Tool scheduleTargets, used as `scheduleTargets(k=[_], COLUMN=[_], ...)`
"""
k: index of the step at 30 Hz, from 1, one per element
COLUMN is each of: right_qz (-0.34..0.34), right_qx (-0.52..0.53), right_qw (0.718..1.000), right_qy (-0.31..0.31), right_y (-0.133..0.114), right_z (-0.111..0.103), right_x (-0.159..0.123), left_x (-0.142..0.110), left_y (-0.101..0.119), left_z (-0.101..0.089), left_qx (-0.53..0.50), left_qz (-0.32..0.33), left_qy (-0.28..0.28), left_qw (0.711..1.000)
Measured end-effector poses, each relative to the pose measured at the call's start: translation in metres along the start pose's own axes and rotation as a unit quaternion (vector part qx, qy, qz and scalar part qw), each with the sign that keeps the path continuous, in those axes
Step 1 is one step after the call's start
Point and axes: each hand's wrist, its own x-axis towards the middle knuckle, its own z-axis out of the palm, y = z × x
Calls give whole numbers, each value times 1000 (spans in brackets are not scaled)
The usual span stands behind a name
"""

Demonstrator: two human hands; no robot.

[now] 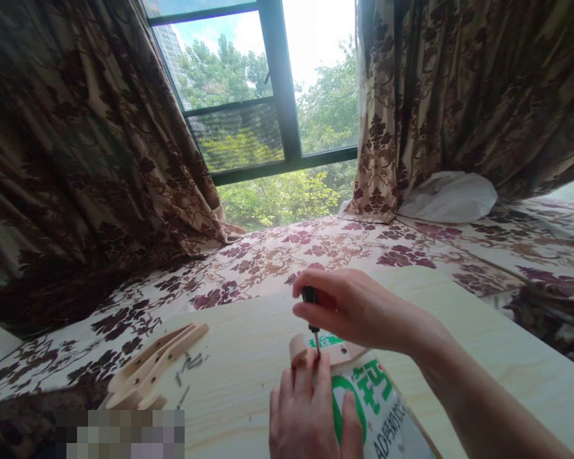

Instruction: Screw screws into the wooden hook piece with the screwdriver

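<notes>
My right hand [347, 307] is closed around the black handle of a screwdriver [309, 294]. Its metal shaft points down, with the tip at a pale wooden piece [347, 355]. Beside the tip, the fingers of my left hand [302, 398] press on that wooden piece and hold it down. One end of the piece is rounded, and a dark hole shows to the right of the shaft. Under it lies a white printed sheet or panel [395, 414] with green characters. Whether a screw sits under the tip is hidden by my fingers.
Several shaped wooden parts with dark holes [148, 366] lie on the left of the light wood-grain table [234, 344]. Near them are several loose screws [194, 361]. Behind are a flowered cloth [268, 255], patterned curtains [100, 115], a window and a white plastic bag [449, 196].
</notes>
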Motion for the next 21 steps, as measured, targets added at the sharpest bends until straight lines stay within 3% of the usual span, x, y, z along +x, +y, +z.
scheduleTargets(k=[4, 10, 16, 21], right_qz=[-22, 28, -19, 31], right_qx=[37, 1, 42, 2], right_qw=[999, 1000, 999, 999], right_qy=[-26, 9, -20, 14], right_y=[-1, 5, -1, 4], right_z=[-3, -2, -2, 3], right_x=[0, 0, -2, 2], left_x=[-1, -1, 0, -1], left_y=[0, -1, 1, 0], left_z=[1, 1, 0, -1], left_qx=[-3, -1, -1, 1], left_qz=[-4, -5, -12, -7], left_qy=[6, 11, 8, 4], left_qw=[1000, 1000, 1000, 1000])
